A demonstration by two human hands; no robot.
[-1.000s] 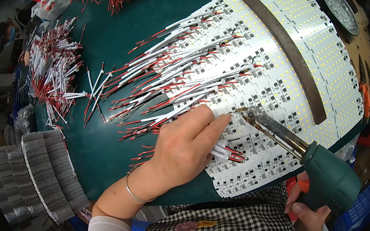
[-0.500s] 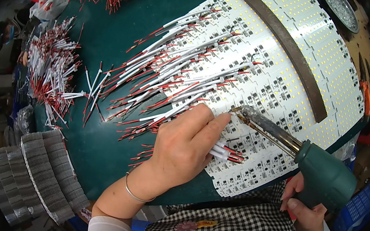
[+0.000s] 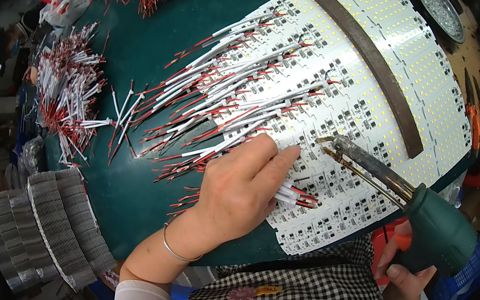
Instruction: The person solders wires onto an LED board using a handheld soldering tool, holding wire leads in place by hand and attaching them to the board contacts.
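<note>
My left hand (image 3: pixel 238 189) is pinched over the lower left part of a white LED circuit board sheet (image 3: pixel 433 138). It holds several short white-sleeved wires (image 3: pixel 286 194), whose red and black ends stick out below the fingers. In my right hand (image 3: pixel 408 284) is a green soldering gun (image 3: pixel 441 231), its handle gripped from beneath. The gun's two metal prongs point left, with their tips just right of my left fingertips and apart from them. Rows of white, red and black wires (image 3: pixel 222 97) lie across the board's left side, with some ends at its contacts.
A dark curved bar (image 3: pixel 376 65) lies on the board. Piles of loose wires (image 3: pixel 70 93) rest on the green table (image 3: pixel 145 42). Stacked grey strips (image 3: pixel 60 224) stand at lower left. Pliers (image 3: pixel 473 116) and a metal dish (image 3: pixel 442 16) are at far right.
My right hand has drawn the soldering gun a little to the right, so its tips have moved away from my left fingertips. My left hand has stayed almost in place.
</note>
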